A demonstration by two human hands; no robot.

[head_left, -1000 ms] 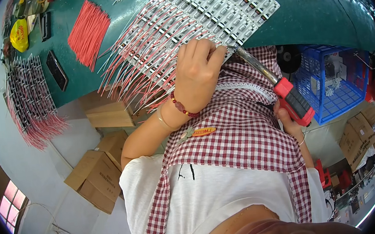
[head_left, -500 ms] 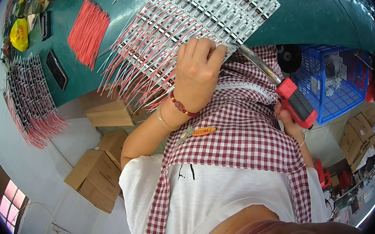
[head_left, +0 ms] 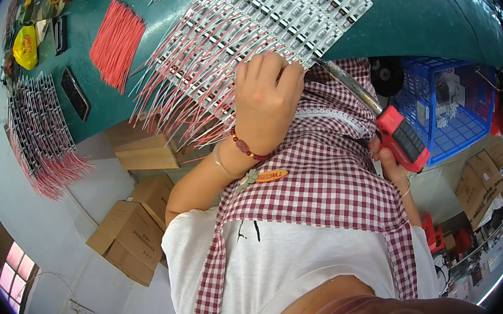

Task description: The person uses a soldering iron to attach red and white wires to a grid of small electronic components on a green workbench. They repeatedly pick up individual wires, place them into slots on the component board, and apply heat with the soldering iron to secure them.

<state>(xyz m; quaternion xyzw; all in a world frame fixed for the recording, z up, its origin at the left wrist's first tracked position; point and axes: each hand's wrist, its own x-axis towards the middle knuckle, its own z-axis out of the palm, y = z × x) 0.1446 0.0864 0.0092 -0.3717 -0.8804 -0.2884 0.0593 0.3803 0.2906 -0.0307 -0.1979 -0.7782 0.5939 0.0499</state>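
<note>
A silvery panel of small boards (head_left: 326, 17) lies at the table's near edge. Red and white wires (head_left: 193, 71) fan out from its left part and hang past the edge. My left hand (head_left: 267, 103) rests over the panel's near side, fingers curled and pinched together at its edge; what they pinch is hidden. A soldering iron (head_left: 406, 139) with a red and black handle is in my right hand (head_left: 392, 167), its metal barrel slanting up to the left. The tip sits at the panel's near edge, just right of my left fingers. My right fingers are partly hidden behind the handle.
Left on the green table (head_left: 170, 27) lie a bundle of red wires (head_left: 117, 45), a phone (head_left: 76, 94) and wired boards (head_left: 39, 118) overhanging the edge. A blue plastic crate (head_left: 442, 106) stands at my right. Cardboard boxes (head_left: 128, 237) are below.
The panel has shifted slightly up and left. The soldering iron's handle has tilted and moved a little to the right, while its tip stays at the panel edge. My left hand remains pinched.
</note>
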